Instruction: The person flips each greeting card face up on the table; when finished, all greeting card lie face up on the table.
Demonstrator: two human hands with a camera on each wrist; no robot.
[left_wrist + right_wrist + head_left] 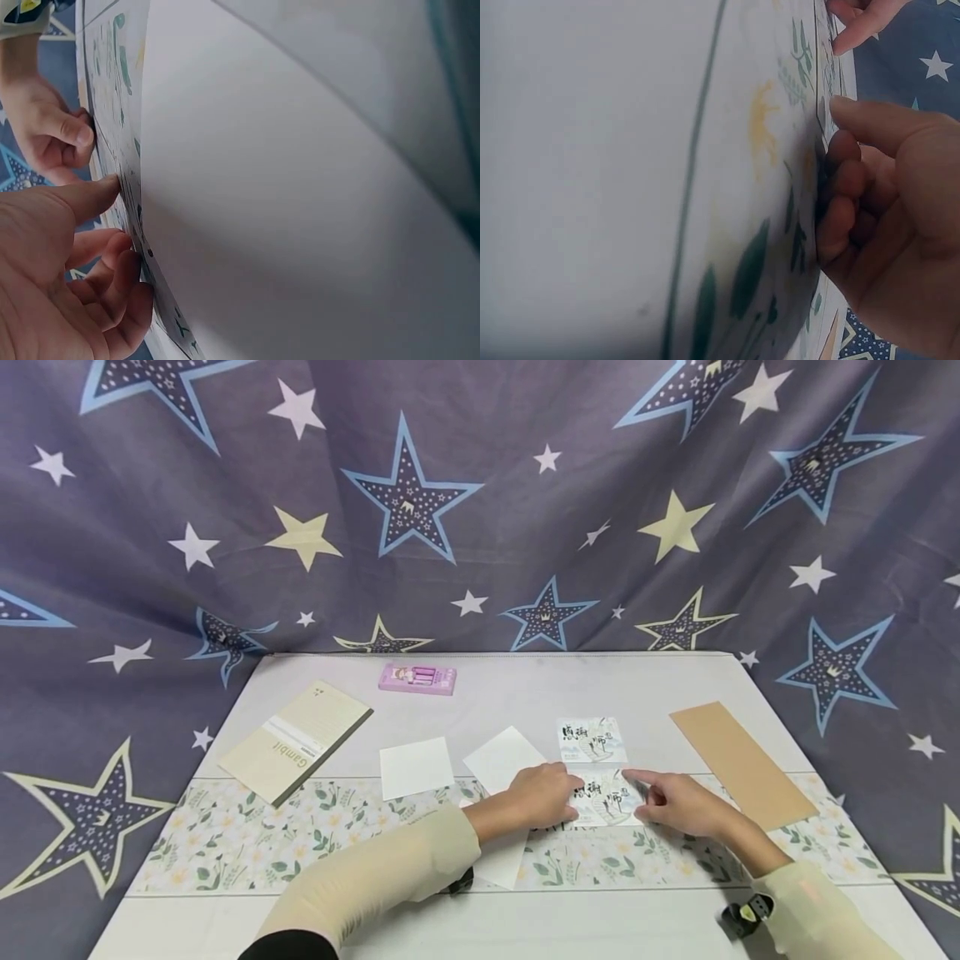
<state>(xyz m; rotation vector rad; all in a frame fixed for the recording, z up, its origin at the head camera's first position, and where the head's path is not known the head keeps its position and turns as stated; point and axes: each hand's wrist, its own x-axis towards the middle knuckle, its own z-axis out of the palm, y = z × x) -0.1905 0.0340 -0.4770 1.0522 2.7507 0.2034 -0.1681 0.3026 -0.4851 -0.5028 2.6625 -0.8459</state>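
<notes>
A small white card with black brush lettering (606, 810) lies flat on the table. My left hand (542, 795) touches its left edge. At its right side, my right hand (686, 803) has the index finger stretched to the upper corner and the thumb near the edge. A matching card (592, 739) lies directly above it. Under my left forearm are white paper sheets (501, 864), partly covered. Close up in the left wrist view, the left hand (52, 277) has its thumb extended; the right wrist view shows the right hand (911, 202) with its other fingers bent.
Left on the table lie a cream notebook (288, 735) and a white square sheet (416, 768). A purple box (417, 679) sits at the back. White paper (506, 756) lies beside the cards. A brown paper piece (742, 764) lies right. Star-patterned cloth (480, 510) hangs behind.
</notes>
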